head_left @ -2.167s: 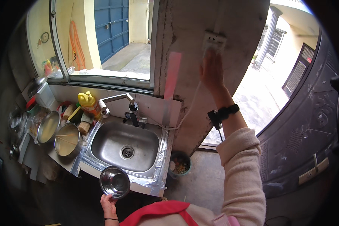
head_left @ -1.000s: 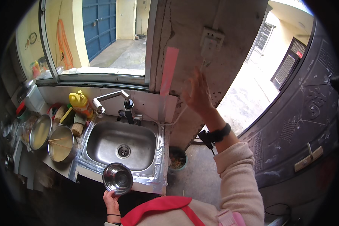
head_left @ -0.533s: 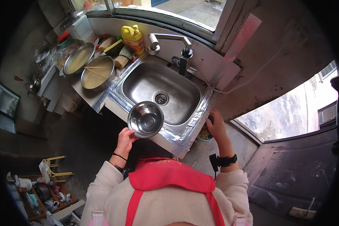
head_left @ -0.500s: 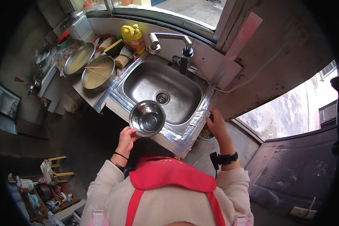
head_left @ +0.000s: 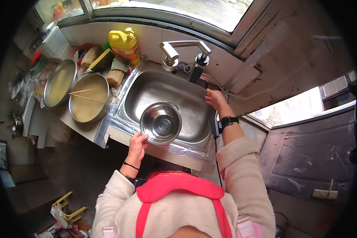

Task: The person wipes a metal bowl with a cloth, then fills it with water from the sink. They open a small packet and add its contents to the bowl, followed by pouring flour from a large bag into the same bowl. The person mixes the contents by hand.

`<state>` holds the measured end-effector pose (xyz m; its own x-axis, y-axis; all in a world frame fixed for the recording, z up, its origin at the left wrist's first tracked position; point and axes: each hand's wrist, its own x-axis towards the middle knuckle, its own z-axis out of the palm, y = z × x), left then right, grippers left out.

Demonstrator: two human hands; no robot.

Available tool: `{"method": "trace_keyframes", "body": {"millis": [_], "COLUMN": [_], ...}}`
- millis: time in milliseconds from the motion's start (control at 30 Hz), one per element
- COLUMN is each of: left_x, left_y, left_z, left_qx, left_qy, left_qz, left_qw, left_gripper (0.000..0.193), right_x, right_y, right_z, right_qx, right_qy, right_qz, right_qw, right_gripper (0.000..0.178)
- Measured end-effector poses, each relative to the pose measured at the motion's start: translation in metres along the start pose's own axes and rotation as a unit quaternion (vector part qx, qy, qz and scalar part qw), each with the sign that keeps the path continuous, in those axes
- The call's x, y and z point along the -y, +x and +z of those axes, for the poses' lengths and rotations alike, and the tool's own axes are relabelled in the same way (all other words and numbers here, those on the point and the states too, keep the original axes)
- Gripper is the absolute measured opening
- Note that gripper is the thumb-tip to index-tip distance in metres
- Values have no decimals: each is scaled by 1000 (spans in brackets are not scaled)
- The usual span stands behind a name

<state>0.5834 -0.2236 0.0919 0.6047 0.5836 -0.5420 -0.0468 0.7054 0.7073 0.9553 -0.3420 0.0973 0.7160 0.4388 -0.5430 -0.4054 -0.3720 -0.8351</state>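
Note:
My left hand (head_left: 136, 146) grips the near left rim of a round stainless steel bowl (head_left: 161, 123), thumb over the edge. The bowl looks empty and is tilted above the front edge of the steel sink (head_left: 137, 89), hiding most of the drain. My right hand (head_left: 215, 99) reaches over the sink's right side, just below the base of the chrome faucet (head_left: 196, 72). Its fingers are drawn together, and a small dark piece shows at their tips; I cannot make out what it is. No water shows under the spout.
Left of the sink stand a pot (head_left: 90, 113) with pale liquid and chopsticks across it, and a wide metal basin (head_left: 53, 89). Behind them are scrubbing brushes (head_left: 116, 77) and a yellow pump bottle (head_left: 123, 44). A window (head_left: 178, 14) runs along the back.
My right hand has moved from beside the sink's right edge forward and left towards the faucet base. The bowl stays in my left hand, now farther over the sink. The view has shifted.

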Motion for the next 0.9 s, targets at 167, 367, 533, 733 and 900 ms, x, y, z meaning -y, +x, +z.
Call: {"method": "trace_keyframes", "body": {"millis": [167, 367, 533, 733, 900], "left_x": [-17, -26, -25, -25, -23], "left_y": [9, 5, -10, -16, -14], "left_z": [-24, -45, -50, -53, -53], "left_qx": [18, -12, -46, -56, -51], "left_qy": [-5, -25, -59, -61, -62], "left_qz": [2, 4, 30, 51, 58], "left_qw": [1000, 1000, 997, 995, 995], "left_gripper": [8, 10, 9, 5, 5], "right_x": [-3, 35, 41, 17, 17], "right_y": [21, 22, 21, 17, 13], "right_z": [20, 17, 4, 0, 4], "right_qx": [14, 8, 18, -82, -154], "right_qy": [219, 221, 114, -20, -293], "right_qz": [-32, -120, -112, -118, -294], "right_qw": [975, 968, 987, 989, 897], "right_gripper": [66, 65, 57, 51, 51]}}
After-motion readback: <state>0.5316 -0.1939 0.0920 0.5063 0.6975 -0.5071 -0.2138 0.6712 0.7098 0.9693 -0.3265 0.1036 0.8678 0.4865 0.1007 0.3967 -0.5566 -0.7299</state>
